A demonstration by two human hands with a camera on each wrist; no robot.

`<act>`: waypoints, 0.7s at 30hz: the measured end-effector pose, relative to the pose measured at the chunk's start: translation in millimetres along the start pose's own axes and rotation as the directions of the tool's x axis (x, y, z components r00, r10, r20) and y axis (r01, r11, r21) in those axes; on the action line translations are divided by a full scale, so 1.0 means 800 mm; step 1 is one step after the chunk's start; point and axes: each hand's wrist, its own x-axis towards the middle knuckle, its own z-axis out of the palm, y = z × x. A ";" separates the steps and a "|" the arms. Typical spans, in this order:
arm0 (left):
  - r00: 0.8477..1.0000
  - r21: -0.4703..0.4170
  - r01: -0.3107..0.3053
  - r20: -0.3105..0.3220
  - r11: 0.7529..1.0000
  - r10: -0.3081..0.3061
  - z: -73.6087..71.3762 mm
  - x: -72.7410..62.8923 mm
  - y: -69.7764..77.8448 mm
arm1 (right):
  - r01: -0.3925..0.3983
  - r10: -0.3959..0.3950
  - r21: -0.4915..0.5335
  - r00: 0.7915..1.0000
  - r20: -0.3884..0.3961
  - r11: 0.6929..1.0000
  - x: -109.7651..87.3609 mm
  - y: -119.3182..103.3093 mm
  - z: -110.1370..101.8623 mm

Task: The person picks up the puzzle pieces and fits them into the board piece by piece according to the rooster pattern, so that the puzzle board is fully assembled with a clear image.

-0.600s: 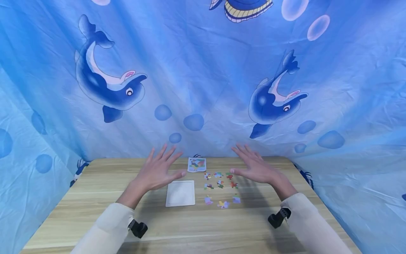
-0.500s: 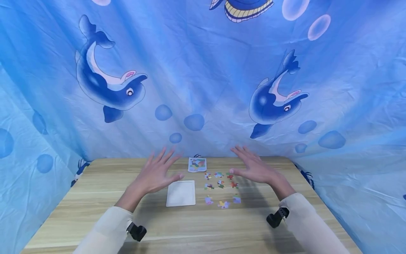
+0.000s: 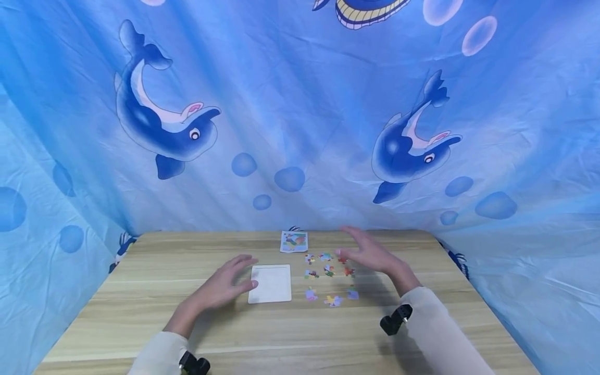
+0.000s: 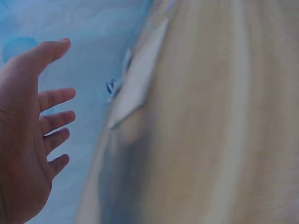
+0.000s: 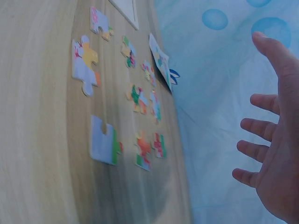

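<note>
Nine pieces (image 3: 333,300) of a puzzle, lying flat and apart in three loose rows of three, just right of and below centre in the head view. Bottom row mostly lilac, its middle piece with yellow; red shows on the upper two at the right. In the right wrist view the pieces run from upper left to centre.

Board (image 3: 272,285), white and square, flat just left of the pieces. Card (image 3: 294,241) with a coloured print above both, near the table's far edge.

Left hand (image 3: 220,285), lower left of centre: raised, fingers lightly bent, thumb spread wide of them. Thumb overlaps the board's left edge in the head view; left wrist view shows the hand apart from it, against the curtain.

Right hand (image 3: 372,253), right of centre: raised, palm inward, grip spread, thumb well off the fingers. Thumb tip lines up near the upper right piece in the head view; right wrist view puts the hand at the right edge, clear of the pieces.

Pale sleeves (image 3: 438,328) enter from the bottom corners, a black camera (image 3: 396,319) at each wrist. Table (image 3: 300,338) pale, wood-grained, across the lower frame. Curtain (image 3: 300,104) blue behind, one dolphin (image 3: 164,120) upper left, another upper right, bubbles between and beside.
</note>
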 end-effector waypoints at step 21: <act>0.997 0.009 0.064 -0.032 0.998 -0.064 0.048 -0.008 -0.032 | -0.057 0.052 0.181 0.998 0.033 0.982 0.044 0.035 0.083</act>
